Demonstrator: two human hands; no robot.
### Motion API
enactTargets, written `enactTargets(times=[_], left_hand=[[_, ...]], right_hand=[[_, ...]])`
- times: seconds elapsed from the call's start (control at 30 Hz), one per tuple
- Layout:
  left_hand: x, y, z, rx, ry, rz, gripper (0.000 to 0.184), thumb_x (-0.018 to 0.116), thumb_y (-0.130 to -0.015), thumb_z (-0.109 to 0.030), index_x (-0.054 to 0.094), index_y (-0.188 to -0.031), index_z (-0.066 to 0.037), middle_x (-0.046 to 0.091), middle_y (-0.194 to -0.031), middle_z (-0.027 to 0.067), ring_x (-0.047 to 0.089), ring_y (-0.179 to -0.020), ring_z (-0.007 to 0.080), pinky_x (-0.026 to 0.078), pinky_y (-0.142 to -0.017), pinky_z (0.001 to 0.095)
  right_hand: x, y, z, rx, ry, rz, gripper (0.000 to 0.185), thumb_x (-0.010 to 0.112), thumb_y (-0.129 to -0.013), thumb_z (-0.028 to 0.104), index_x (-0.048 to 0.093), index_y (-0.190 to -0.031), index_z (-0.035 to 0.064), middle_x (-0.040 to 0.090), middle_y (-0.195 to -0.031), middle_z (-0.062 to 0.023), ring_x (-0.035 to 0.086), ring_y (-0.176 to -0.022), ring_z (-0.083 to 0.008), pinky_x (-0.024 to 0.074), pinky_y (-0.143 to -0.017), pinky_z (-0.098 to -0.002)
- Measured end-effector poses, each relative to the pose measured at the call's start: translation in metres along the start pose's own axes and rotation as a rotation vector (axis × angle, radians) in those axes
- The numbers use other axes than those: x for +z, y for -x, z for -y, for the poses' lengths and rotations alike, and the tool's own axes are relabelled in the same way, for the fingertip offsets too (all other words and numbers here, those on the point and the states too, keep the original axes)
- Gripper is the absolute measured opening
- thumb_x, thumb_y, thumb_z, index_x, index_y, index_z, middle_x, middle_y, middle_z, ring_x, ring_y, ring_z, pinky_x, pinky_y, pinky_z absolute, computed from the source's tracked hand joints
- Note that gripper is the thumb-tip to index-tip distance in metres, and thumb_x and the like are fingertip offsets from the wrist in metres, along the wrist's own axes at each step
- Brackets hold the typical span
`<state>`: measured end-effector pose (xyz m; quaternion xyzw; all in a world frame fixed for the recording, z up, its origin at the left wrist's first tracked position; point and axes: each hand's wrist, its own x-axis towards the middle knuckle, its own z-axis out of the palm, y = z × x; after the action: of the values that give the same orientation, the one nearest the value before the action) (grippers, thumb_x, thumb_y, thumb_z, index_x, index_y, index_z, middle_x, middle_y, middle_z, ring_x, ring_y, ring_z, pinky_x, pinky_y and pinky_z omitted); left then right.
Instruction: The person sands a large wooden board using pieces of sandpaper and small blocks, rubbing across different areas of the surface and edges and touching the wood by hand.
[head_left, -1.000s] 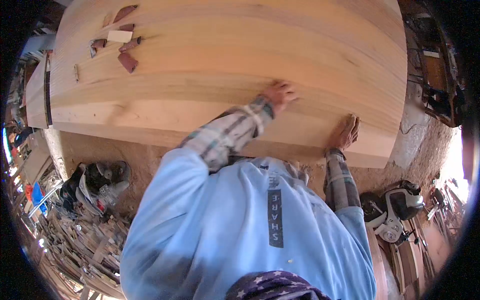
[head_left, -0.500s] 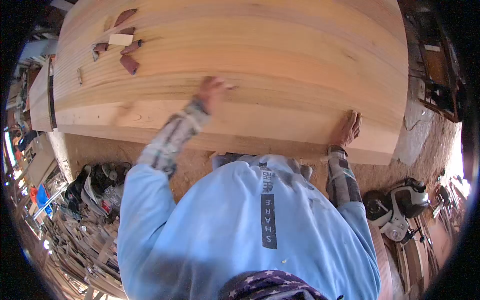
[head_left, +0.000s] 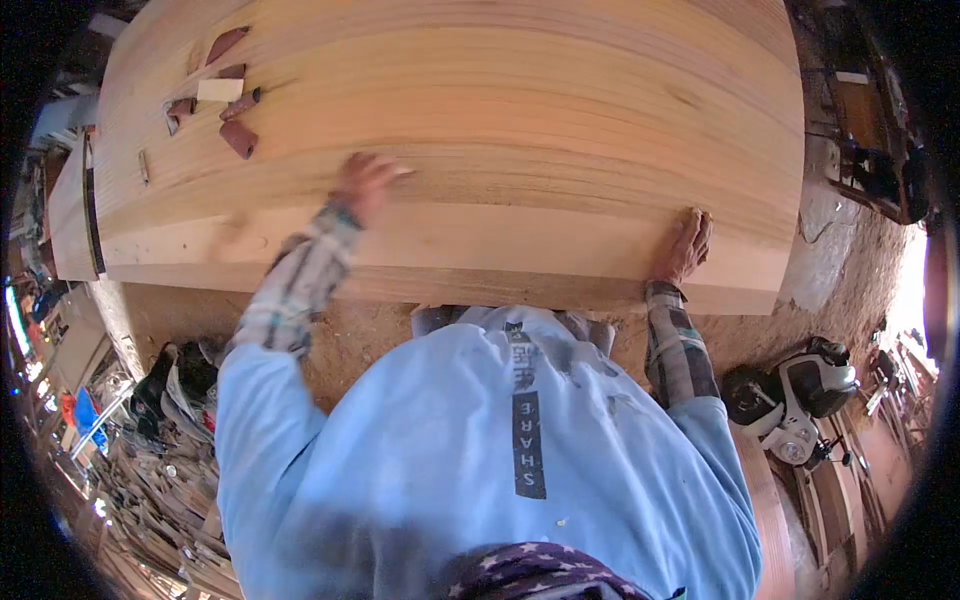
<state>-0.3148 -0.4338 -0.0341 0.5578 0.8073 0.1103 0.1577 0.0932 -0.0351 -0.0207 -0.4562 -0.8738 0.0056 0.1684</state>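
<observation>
A wide pale wooden panel (head_left: 520, 110) lies in front of me with its grain running sideways. My left hand (head_left: 368, 182) is over the panel's near part, palm down and smeared by motion. Something small and pointed shows at its fingertips; whether it is a finger or a held piece is unclear. My right hand (head_left: 684, 246) rests on the panel near its right front edge, fingers lying together against the wood. Several dark red pieces that look like sandpaper (head_left: 239, 138) lie at the upper left, around a small pale block (head_left: 220, 90).
A short thin stick (head_left: 143, 166) lies on the panel's left side. Below the front edge is a dusty floor (head_left: 370, 345). Piled wood scraps (head_left: 150, 490) lie at lower left, and a black and white machine (head_left: 795, 400) stands at right.
My left hand has swept left along the panel. My right hand stays on the near right part. The whole view has shifted slightly, moving the panel and red pieces left in it.
</observation>
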Motion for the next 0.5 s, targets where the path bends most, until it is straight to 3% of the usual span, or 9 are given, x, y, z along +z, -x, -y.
enactTargets(times=[0.03,0.1,0.13,0.23,0.27,0.3,0.37,0.4,0.5], left_hand=[[-0.006,0.010,0.009,0.008,-0.004,0.004,0.035,0.052,-0.085,-0.026,0.066,-0.115,-0.016,0.060,-0.109,0.0060,0.055,-0.101,0.0272,0.039,-0.100,0.0450],[-0.018,0.013,0.010,0.054,-0.071,-0.195,0.026,0.055,-0.081,-0.022,0.070,-0.101,-0.018,0.062,-0.096,0.0041,0.057,-0.091,0.0266,0.043,-0.091,0.0443],[0.004,0.000,-0.011,0.077,0.195,-0.288,0.025,0.056,-0.079,-0.021,0.071,-0.099,-0.019,0.062,-0.092,0.0041,0.057,-0.087,0.0273,0.044,-0.085,0.0443],[0.028,-0.094,-0.152,0.197,0.216,-0.337,0.035,0.056,-0.077,-0.027,0.067,-0.111,-0.023,0.063,-0.100,0.0049,0.057,-0.095,0.0291,0.045,-0.087,0.0476],[0.084,-0.135,-0.182,0.311,0.293,-0.466,0.038,0.057,-0.077,-0.028,0.066,-0.114,-0.027,0.062,-0.096,0.0041,0.057,-0.096,0.0281,0.045,-0.088,0.0485],[0.082,-0.174,-0.228,0.374,0.189,-0.425,0.035,0.057,-0.078,-0.029,0.065,-0.112,-0.026,0.062,-0.097,0.0031,0.057,-0.097,0.0280,0.044,-0.090,0.0484],[0.130,-0.238,-0.293,0.410,-0.388,-0.306,0.029,0.055,-0.081,-0.027,0.063,-0.108,-0.023,0.062,-0.105,0.0051,0.056,-0.108,0.0292,0.040,-0.099,0.0494],[0.115,-0.246,-0.313,0.269,0.253,-0.249,0.027,0.055,-0.081,-0.026,0.063,-0.106,-0.022,0.062,-0.108,0.0062,0.055,-0.109,0.0297,0.040,-0.100,0.0499],[0.133,-0.225,-0.273,0.414,0.303,-0.402,0.029,0.056,-0.079,-0.020,0.065,-0.106,-0.021,0.061,-0.111,0.0068,0.054,-0.111,0.0306,0.043,-0.096,0.0499]], right_hand=[[0.001,0.000,-0.002,0.010,-0.001,-0.001,0.049,0.042,-0.099,0.037,0.043,-0.140,0.0092,0.039,-0.147,-0.0172,0.032,-0.138,-0.0342,0.0230,-0.112,-0.0464],[0.002,-0.001,0.000,0.011,0.044,-0.006,0.049,0.042,-0.099,0.036,0.043,-0.140,0.0090,0.039,-0.147,-0.0179,0.032,-0.137,-0.0347,0.0233,-0.111,-0.0465],[0.002,0.000,0.001,0.019,0.049,-0.002,0.049,0.042,-0.099,0.036,0.043,-0.140,0.0090,0.039,-0.147,-0.0179,0.032,-0.137,-0.0347,0.0233,-0.111,-0.0465],[-0.003,-0.003,0.006,0.025,0.009,0.004,0.049,0.042,-0.099,0.036,0.043,-0.140,0.0090,0.039,-0.146,-0.0184,0.033,-0.137,-0.0358,0.0236,-0.111,-0.0471],[0.001,-0.002,0.003,0.024,0.003,-0.008,0.049,0.043,-0.098,0.035,0.043,-0.140,0.0093,0.040,-0.146,-0.0186,0.033,-0.136,-0.0361,0.0238,-0.111,-0.0475],[0.003,-0.002,0.000,0.021,-0.003,-0.019,0.049,0.044,-0.098,0.034,0.043,-0.140,0.0095,0.040,-0.145,-0.0187,0.034,-0.136,-0.0365,0.0239,-0.111,-0.0478],[0.006,-0.002,0.001,0.013,0.014,-0.026,0.048,0.045,-0.098,0.032,0.043,-0.140,0.0097,0.041,-0.145,-0.0185,0.034,-0.135,-0.0363,0.0242,-0.111,-0.0476],[0.007,-0.001,0.001,0.012,0.013,-0.034,0.048,0.046,-0.097,0.031,0.044,-0.140,0.0099,0.041,-0.144,-0.0182,0.035,-0.135,-0.0361,0.0245,-0.110,-0.0473],[0.008,0.003,-0.007,-0.028,0.048,-0.048,0.045,0.050,-0.096,0.028,0.045,-0.137,0.0108,0.043,-0.143,-0.0176,0.037,-0.134,-0.0348,0.0272,-0.110,-0.0474]])
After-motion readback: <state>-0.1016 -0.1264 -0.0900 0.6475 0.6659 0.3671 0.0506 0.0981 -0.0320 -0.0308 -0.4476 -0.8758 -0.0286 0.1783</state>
